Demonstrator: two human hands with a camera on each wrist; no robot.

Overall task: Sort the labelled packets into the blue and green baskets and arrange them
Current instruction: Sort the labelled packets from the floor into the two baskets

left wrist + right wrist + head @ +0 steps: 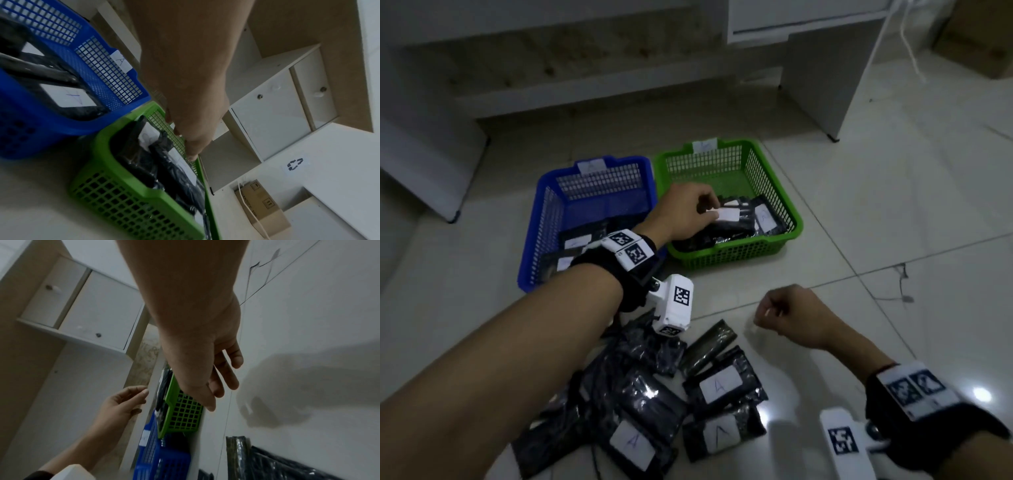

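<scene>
Head view: left hand pinches a white-labelled black packet over the green basket, right hand loosely curled, empty, above the floor packets

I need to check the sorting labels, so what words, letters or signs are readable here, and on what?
"A": tag on the blue basket rim.
"A": label on a packet in the blue basket.
"A": labels on three floor packets.
Recycling arrows, no words: paper sign on the wall.
Too blurred to read: green basket tag, its packets' labels, cardboard box print.
</scene>
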